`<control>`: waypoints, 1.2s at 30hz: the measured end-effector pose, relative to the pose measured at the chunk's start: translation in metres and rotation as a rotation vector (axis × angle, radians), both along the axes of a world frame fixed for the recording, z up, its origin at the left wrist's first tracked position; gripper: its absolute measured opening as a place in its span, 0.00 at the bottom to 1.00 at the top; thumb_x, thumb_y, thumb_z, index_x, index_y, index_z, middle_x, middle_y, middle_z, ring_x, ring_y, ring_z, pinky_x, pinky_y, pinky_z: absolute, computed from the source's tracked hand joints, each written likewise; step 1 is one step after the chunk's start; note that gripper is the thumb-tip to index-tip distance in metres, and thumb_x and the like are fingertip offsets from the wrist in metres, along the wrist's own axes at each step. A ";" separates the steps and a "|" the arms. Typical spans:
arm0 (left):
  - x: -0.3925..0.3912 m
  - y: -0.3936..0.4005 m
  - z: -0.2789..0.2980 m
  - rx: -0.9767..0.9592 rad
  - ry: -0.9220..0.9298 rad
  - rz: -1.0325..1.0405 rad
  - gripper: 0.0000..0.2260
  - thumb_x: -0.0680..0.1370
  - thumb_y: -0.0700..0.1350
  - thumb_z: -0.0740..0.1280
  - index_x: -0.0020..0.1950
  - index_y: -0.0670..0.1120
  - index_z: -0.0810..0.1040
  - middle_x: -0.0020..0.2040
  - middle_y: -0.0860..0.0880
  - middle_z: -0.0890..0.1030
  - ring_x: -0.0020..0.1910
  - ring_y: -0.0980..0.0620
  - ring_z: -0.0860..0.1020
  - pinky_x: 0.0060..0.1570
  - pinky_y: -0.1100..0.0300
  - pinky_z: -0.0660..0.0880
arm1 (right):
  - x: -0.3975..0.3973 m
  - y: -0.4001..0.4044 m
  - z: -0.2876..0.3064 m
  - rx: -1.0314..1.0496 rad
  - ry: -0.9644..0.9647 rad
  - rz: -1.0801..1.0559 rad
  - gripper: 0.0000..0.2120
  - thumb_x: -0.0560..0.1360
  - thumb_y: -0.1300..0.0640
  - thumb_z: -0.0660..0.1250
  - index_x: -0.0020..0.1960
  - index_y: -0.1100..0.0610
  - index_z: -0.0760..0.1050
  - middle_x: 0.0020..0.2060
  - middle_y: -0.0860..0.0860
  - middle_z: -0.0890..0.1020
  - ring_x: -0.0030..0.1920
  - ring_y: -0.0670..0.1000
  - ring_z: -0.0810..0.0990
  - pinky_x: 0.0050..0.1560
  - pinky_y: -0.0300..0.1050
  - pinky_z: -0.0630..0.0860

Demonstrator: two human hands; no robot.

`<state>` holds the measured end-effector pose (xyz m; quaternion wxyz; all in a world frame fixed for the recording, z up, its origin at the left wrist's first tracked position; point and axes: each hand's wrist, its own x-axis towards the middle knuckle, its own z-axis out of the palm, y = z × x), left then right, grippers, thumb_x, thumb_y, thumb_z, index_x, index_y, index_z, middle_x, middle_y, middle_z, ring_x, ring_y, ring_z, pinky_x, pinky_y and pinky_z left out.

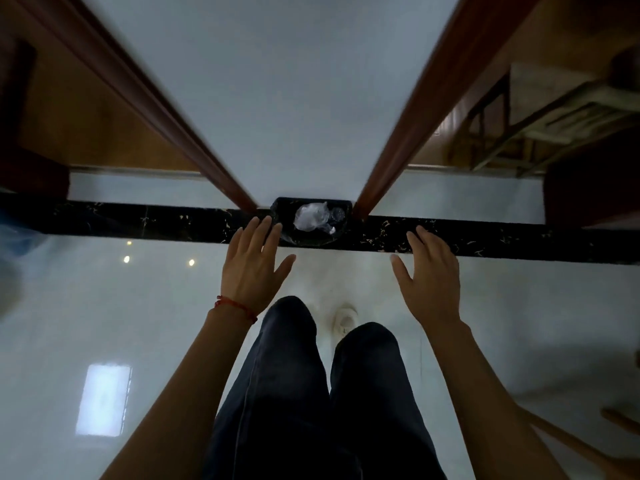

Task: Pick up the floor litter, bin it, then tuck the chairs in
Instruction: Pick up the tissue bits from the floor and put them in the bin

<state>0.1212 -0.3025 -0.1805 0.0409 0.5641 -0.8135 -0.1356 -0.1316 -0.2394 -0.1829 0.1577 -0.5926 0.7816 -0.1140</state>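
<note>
A black bin (304, 237) stands on the floor against a white wall panel, on a black marble strip. Crumpled clear plastic litter (310, 216) lies inside it. My left hand (252, 268) hovers just left of the bin with fingers spread, fingertips near its rim, holding nothing. My right hand (431, 275) is out to the right of the bin, also spread and holding nothing. A wooden chair (540, 129) shows blurred at the upper right.
The black marble floor strip (138, 220) runs across the view. Reddish wooden door frames (166, 109) flank the white panel. My legs in dark trousers and a white shoe (344, 320) stand on glossy white tiles. Wooden poles (581, 448) cross the lower right corner.
</note>
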 end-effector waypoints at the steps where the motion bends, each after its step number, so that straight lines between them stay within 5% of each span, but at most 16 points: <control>1: -0.002 0.000 0.006 0.007 0.001 -0.029 0.22 0.75 0.49 0.66 0.63 0.36 0.71 0.63 0.35 0.74 0.64 0.35 0.70 0.63 0.39 0.64 | -0.002 0.009 0.006 0.001 -0.002 -0.045 0.22 0.76 0.52 0.63 0.65 0.63 0.68 0.67 0.60 0.71 0.68 0.60 0.67 0.65 0.57 0.64; 14: -0.039 -0.033 0.052 0.063 -0.030 -0.610 0.22 0.74 0.47 0.69 0.64 0.36 0.71 0.64 0.35 0.73 0.65 0.35 0.69 0.63 0.39 0.65 | 0.031 0.107 0.048 -0.022 0.026 -0.610 0.21 0.76 0.52 0.62 0.65 0.62 0.68 0.67 0.60 0.70 0.68 0.61 0.67 0.67 0.57 0.61; 20: -0.066 -0.005 0.071 0.116 -0.027 -0.793 0.25 0.76 0.53 0.58 0.65 0.36 0.70 0.66 0.36 0.72 0.66 0.36 0.68 0.65 0.41 0.62 | 0.042 0.172 0.064 -0.028 0.068 -0.846 0.22 0.76 0.50 0.62 0.66 0.61 0.68 0.67 0.60 0.70 0.68 0.61 0.67 0.68 0.57 0.60; 28: -0.117 0.085 0.091 0.086 -0.048 -1.110 0.34 0.77 0.61 0.44 0.63 0.34 0.71 0.63 0.34 0.73 0.62 0.34 0.71 0.62 0.39 0.67 | 0.067 0.298 0.078 -0.093 0.076 -1.188 0.22 0.76 0.50 0.62 0.65 0.62 0.69 0.66 0.61 0.72 0.67 0.61 0.68 0.66 0.59 0.63; 36: -0.137 0.250 0.096 0.043 -0.041 -1.398 0.30 0.75 0.57 0.49 0.65 0.36 0.69 0.66 0.35 0.71 0.66 0.37 0.68 0.65 0.42 0.63 | 0.133 0.466 0.084 -0.095 0.087 -1.494 0.21 0.76 0.51 0.62 0.65 0.61 0.68 0.66 0.60 0.71 0.67 0.60 0.67 0.66 0.57 0.63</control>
